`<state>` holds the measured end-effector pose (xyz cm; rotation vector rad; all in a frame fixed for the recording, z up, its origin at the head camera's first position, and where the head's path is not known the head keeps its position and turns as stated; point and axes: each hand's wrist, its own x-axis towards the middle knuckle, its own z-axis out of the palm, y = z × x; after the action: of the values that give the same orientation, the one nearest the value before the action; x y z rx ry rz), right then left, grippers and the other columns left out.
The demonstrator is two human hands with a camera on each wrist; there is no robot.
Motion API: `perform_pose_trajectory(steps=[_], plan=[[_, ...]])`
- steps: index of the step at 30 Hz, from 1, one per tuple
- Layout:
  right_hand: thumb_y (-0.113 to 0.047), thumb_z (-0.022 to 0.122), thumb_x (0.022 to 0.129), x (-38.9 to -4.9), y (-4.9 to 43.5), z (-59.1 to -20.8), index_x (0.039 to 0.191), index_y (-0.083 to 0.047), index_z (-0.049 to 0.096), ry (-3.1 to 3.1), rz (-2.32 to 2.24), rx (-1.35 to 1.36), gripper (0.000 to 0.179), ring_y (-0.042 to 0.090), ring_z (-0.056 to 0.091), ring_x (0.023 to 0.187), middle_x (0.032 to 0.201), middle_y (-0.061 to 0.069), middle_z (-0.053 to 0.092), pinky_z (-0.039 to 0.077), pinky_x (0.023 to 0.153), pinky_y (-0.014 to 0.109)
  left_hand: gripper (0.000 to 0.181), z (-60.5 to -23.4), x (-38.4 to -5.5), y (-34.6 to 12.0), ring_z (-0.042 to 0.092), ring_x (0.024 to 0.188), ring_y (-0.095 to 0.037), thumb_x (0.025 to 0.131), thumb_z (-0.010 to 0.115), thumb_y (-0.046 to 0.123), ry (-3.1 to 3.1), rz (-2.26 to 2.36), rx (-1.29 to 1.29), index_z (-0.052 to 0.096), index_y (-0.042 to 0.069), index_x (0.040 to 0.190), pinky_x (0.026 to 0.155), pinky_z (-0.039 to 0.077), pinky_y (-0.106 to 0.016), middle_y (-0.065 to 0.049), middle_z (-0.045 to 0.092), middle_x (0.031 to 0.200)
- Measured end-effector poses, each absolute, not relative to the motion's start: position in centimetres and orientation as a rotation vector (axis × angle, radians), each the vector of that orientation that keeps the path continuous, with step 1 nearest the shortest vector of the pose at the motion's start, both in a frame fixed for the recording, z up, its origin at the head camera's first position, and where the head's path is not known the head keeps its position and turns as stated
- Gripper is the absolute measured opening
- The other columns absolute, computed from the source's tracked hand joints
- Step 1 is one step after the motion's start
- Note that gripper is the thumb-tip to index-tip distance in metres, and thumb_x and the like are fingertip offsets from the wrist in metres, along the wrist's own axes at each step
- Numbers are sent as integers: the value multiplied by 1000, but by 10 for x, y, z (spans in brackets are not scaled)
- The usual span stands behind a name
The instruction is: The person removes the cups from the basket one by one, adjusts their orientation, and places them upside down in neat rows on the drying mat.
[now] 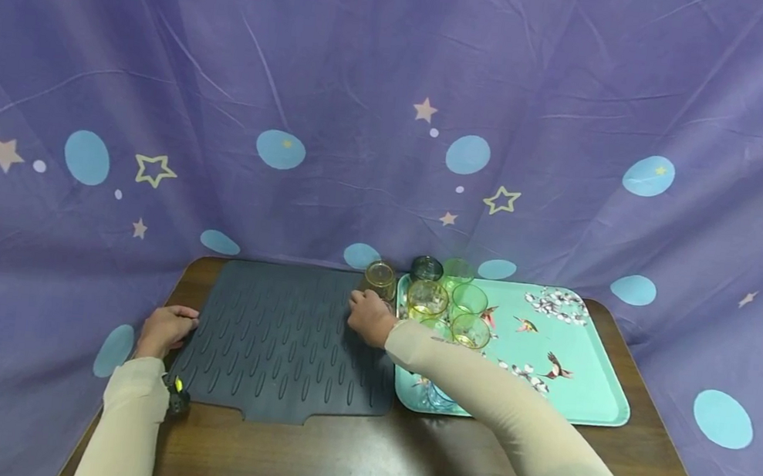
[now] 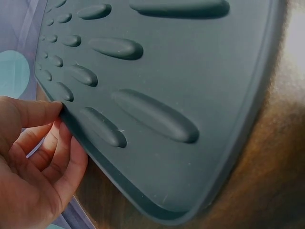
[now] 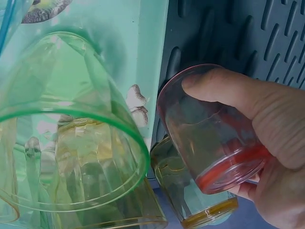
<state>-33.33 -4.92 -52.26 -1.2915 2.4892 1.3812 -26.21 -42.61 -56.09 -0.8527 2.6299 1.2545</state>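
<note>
My right hand (image 1: 370, 319) grips a clear, red-tinted glass (image 3: 209, 124) at the right end of the dark grey drying mat (image 1: 270, 366). The glass is upside down, its thick red base uppermost; whether its rim touches the mat, I cannot tell. Just beyond it an amber glass (image 1: 379, 278) stands inverted at the mat's back right corner. On the left, my left hand (image 1: 165, 330) pinches the mat's side edge, with the thumb (image 2: 43, 112) on the rim and the other fingers curled against it.
A mint-green tray (image 1: 589, 384) with bird and blossom prints lies right of the mat. Its left part holds several upright glasses: green ones (image 1: 469, 300), a yellow one (image 1: 427, 299), a dark one (image 1: 426, 267) and a blue one (image 1: 440, 396). A purple curtain (image 1: 371, 74) hangs behind the wooden table (image 1: 330, 465).
</note>
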Motion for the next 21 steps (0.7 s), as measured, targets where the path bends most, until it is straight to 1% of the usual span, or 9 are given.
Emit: perform_pose_trajectory(steps=[6,11,14,16,21], plan=[[-42,55,103,-333,-48,-520,128,-37,65,2481,1376,-1303,28,13,44,116,141,-10,56,47,94,28,30,-561,-262,-424,58,116,-43,96,57,9,2627,1245,-873,62,-5,123,84,60,-47,-29,56,134],[-44,57,101,-332,-46,-516,129,-37,65,2498,1359,-1313,29,12,45,119,142,-11,56,46,97,28,30,-562,-262,-424,58,116,-44,96,58,9,2620,1258,-871,62,-5,123,83,59,-47,-30,55,134],[-48,61,98,-331,-44,-511,134,-38,61,2487,1356,-1309,38,12,44,123,145,-10,54,45,100,29,30,-561,-262,-424,58,115,-43,96,58,9,2622,1254,-870,62,-5,123,84,59,-48,-30,55,134],[-47,67,95,-332,-43,-506,139,-38,57,2476,1340,-1313,46,14,43,126,146,-9,52,44,103,31,30,-560,-262,-424,58,115,-43,96,58,9,2624,1253,-869,62,-5,122,84,59,-48,-30,55,134],[-47,80,83,-338,-37,-487,145,-37,52,2508,1147,-1366,68,17,43,123,141,-5,54,44,104,34,30,-558,-262,-422,59,112,-42,96,59,9,2636,1249,-873,62,-6,122,82,60,-47,-30,56,133]])
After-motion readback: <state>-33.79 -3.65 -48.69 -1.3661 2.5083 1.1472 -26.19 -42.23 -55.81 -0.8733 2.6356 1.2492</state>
